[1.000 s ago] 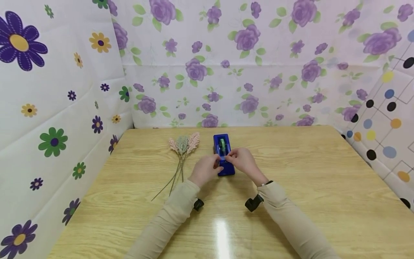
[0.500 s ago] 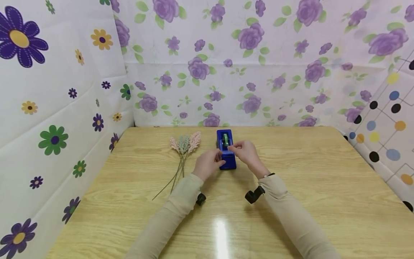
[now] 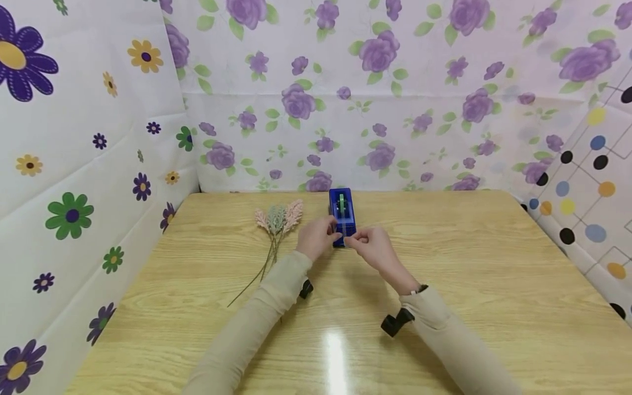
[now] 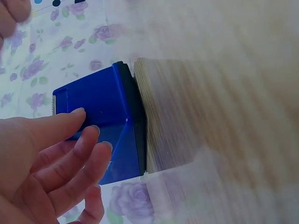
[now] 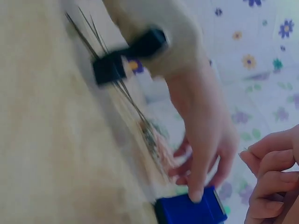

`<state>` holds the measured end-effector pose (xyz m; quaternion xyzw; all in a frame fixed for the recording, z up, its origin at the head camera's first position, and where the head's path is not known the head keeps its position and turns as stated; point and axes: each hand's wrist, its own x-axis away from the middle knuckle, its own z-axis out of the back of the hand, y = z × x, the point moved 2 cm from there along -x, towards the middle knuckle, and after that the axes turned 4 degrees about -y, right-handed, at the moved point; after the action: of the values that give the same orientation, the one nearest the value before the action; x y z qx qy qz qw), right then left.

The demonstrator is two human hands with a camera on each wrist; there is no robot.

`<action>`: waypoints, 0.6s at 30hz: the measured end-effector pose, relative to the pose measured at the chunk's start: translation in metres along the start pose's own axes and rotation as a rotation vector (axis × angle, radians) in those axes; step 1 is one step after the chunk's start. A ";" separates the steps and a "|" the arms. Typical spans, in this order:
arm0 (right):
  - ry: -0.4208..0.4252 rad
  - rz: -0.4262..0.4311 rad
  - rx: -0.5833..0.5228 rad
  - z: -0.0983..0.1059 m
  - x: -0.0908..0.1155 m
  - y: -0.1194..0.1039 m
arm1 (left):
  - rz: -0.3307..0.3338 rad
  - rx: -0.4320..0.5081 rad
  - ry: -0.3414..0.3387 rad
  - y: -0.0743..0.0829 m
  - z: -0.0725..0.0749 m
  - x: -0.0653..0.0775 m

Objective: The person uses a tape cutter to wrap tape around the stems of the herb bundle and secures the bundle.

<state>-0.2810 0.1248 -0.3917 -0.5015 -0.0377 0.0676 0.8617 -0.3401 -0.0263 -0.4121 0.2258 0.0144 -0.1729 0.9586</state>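
A blue tape dispenser (image 3: 350, 215) stands toward the back of the wooden table, with a green tape roll (image 3: 342, 204) in it. My left hand (image 3: 314, 238) holds its near left side; in the left wrist view the thumb presses the blue body (image 4: 100, 100) and the other fingers curl beside it. A clear strip of tape (image 3: 344, 229) runs forward over the toothed front edge. At its end, my right hand (image 3: 377, 249) pinches with thumb and forefinger. The right wrist view shows those fingertips (image 5: 252, 156) together, the strip there barely visible.
Left of the dispenser lie several artificial flower stems (image 3: 276, 219), pink and grey-green, their thin stalks pointing toward me. Flower-patterned cloth (image 3: 276, 131) hangs behind the table (image 3: 444, 263) and at its sides. A small black camera (image 3: 396, 322) sits at each wrist.
My right hand has moved from beside the roll toward me, past the dispenser's front, and the tape strip has lengthened with it. My left hand stays on the dispenser, which appears slightly farther back.
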 end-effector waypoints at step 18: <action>-0.093 -0.025 -0.108 -0.009 0.052 0.013 | 0.070 0.027 -0.125 0.000 0.007 -0.006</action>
<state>-0.2294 0.1316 -0.4081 -0.5431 -0.0873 0.0781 0.8314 -0.3461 -0.0268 -0.4052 0.2277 -0.0559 -0.1532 0.9600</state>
